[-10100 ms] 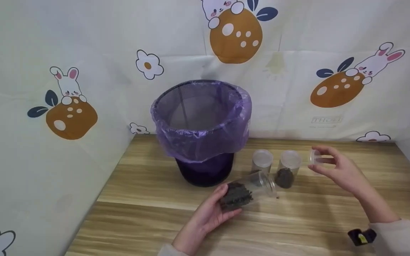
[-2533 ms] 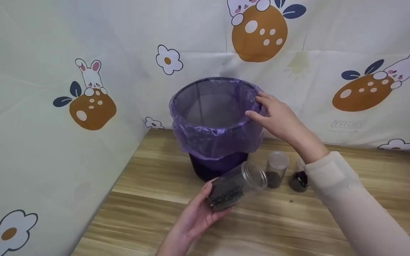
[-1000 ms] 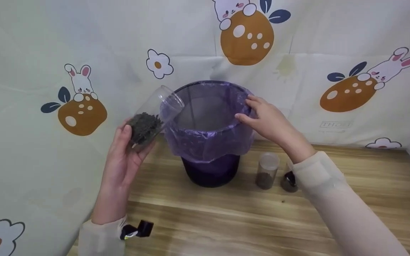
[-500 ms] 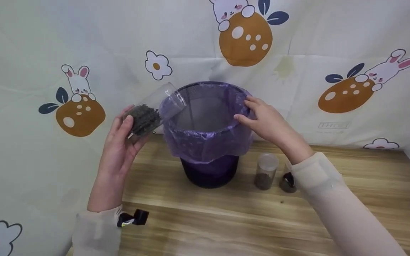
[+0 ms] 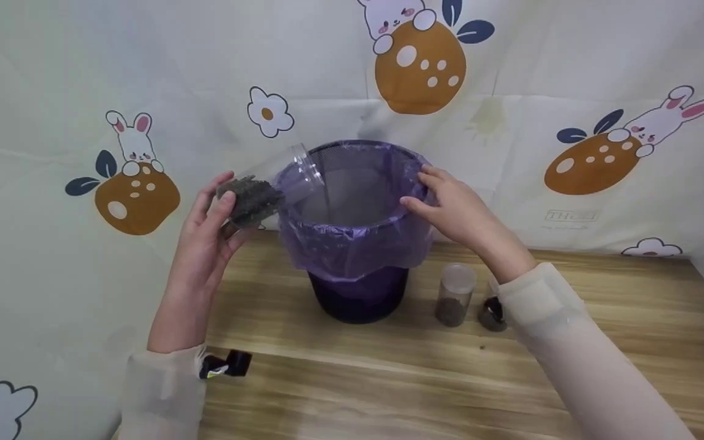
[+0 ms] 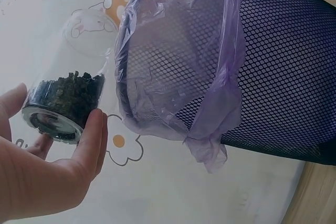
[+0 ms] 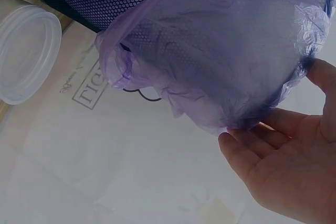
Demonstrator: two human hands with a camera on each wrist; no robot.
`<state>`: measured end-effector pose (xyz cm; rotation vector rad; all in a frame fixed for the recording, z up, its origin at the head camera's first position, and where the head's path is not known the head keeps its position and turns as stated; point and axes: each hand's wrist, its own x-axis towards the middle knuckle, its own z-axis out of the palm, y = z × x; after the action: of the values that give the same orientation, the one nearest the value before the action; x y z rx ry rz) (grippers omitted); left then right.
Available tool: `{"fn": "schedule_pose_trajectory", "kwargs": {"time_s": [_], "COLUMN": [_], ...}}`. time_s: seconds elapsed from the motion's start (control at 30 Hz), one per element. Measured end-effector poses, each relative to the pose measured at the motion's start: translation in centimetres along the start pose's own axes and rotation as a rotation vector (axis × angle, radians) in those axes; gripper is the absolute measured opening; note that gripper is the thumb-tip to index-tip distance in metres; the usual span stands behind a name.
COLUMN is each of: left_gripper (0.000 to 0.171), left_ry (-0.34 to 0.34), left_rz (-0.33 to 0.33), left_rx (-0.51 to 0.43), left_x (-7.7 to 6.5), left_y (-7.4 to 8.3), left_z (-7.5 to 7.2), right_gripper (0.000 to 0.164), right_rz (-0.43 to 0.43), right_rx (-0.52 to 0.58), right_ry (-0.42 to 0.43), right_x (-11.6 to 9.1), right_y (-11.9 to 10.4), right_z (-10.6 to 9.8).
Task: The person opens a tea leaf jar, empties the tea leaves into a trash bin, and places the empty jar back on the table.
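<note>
Pinching the bin rim (image 5: pixel 352 230), right hand (image 5: pixel 463 209), sleeve (image 5: pixel 563 324) half-hiding a standing jar (image 5: pixel 490 326); left hand (image 5: pixel 204 241), fingers clasping a tilted jar (image 5: pixel 271 187).

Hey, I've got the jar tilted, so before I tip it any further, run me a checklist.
1. Jar secure: ok; the left hand grips the clear jar near its base.
2. Mouth uncovered: ok; its threads show, with no lid on.
3. Dark flakes inside: ok; gathered toward the base.
4. Mouth fully over the mesh wastebasket: cannot tell; the head view shows it overlapping the left rim.
5. Purple bag liner in place: ok; folded outward over the rim.
6. Wastebasket steadied: ok; upright, right hand holding the lined rim.
</note>
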<state>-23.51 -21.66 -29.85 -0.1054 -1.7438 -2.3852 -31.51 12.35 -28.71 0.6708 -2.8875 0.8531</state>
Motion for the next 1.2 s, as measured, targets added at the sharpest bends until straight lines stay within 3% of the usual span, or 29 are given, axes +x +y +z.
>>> {"fn": "schedule_pose_trajectory", "kwargs": {"time_s": [0.4, 1.2], "left_gripper": [0.04, 0.042], "left_ry": [-0.009, -0.012], "left_rz": [-0.017, -0.027], "left_rx": [0.065, 0.098], "left_x": [0.26, 0.79], "left_y": [0.26, 0.32], "left_z": [-0.2, -0.09], "right_gripper": [0.07, 0.07], "right_rz": [-0.005, 0.003], "right_rx": [-0.012, -0.014], "right_ry": [0.001, 0.011], "right_x": [0.05, -0.07], "right_y": [0.01, -0.05], "right_z": [0.0, 0.24]}}
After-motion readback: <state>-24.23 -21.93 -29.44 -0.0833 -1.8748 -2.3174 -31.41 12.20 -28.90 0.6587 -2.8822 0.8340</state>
